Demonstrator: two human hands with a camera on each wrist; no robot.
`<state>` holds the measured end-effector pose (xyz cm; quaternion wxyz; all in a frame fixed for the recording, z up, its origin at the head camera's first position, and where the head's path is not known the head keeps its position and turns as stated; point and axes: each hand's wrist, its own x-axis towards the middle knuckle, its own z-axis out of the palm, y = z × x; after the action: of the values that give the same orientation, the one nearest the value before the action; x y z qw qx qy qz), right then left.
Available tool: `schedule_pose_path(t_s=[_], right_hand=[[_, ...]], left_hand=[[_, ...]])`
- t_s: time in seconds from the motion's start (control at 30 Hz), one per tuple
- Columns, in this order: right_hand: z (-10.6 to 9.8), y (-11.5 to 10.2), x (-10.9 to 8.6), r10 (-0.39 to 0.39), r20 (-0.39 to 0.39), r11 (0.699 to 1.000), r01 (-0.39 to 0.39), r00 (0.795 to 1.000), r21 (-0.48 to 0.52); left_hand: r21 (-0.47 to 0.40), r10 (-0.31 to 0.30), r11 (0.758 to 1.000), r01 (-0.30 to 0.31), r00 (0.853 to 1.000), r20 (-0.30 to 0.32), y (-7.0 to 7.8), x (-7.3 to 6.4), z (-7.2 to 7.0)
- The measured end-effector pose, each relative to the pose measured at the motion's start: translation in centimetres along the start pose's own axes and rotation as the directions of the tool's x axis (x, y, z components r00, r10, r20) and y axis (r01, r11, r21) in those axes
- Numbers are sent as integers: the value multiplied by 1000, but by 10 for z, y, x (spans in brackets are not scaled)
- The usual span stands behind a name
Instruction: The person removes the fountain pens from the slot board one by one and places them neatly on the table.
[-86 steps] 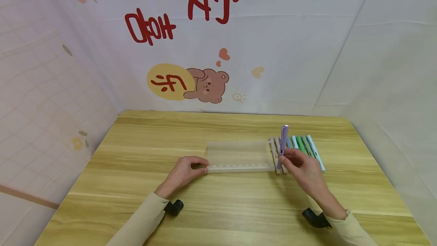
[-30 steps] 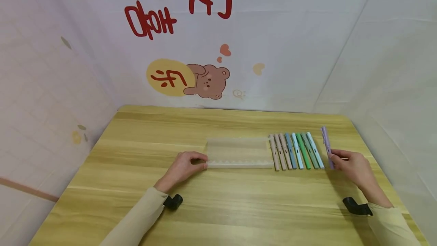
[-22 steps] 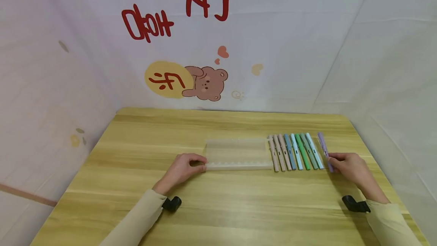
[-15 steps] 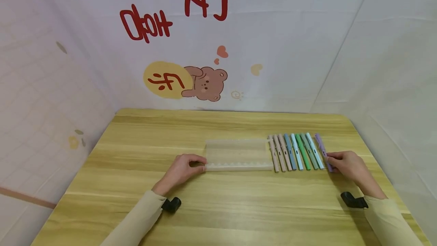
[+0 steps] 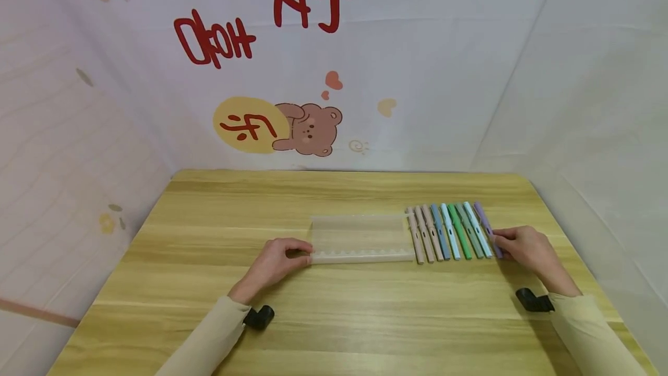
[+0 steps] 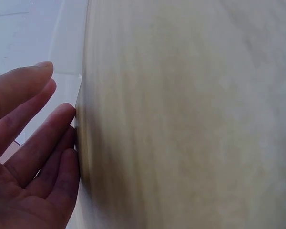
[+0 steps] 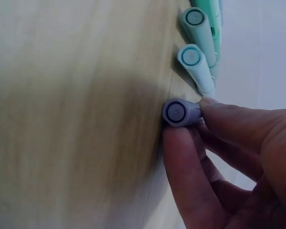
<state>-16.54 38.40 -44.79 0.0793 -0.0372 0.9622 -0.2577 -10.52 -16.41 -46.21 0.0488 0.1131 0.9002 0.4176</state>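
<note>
My right hand [image 5: 527, 245] pinches a purple pen [image 5: 483, 219] between thumb and fingers, near its front end. The pen lies on the table at the right end of a row of pens [image 5: 454, 231] in brownish, blue, pale blue and green. In the right wrist view, the purple pen's round end [image 7: 176, 112] shows beside the pale blue pen [image 7: 193, 59], with a small gap. My left hand [image 5: 273, 260] touches the left end of a clear plastic tray [image 5: 360, 258] with a notched front ridge. Its fingers are loosely extended in the left wrist view.
The wooden table [image 5: 355, 318] runs back to a white printed wall cloth [image 5: 417, 62]. The tray's right edge meets the leftmost brownish pens. Black wrist devices [image 5: 259, 318] sit under both cuffs.
My right hand has carried the purple pen from over the left pens to the right end, laid it down, then slid it left beside the pale blue pen. My left hand stays at the tray.
</note>
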Motion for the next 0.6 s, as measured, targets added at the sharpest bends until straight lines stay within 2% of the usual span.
schedule_pose_path(t_s=[0.27,0.6], right_hand=[[3,-2,-2,-15,-41,997,12,999,-72],[4,-5,-1,-27,-68,998,22,997,-65]], left_hand=[[-8,-1,1000,1,1000,-5,-1,-1,1],[-24,5,1000,-5,1000,2,-2,-2,0]])
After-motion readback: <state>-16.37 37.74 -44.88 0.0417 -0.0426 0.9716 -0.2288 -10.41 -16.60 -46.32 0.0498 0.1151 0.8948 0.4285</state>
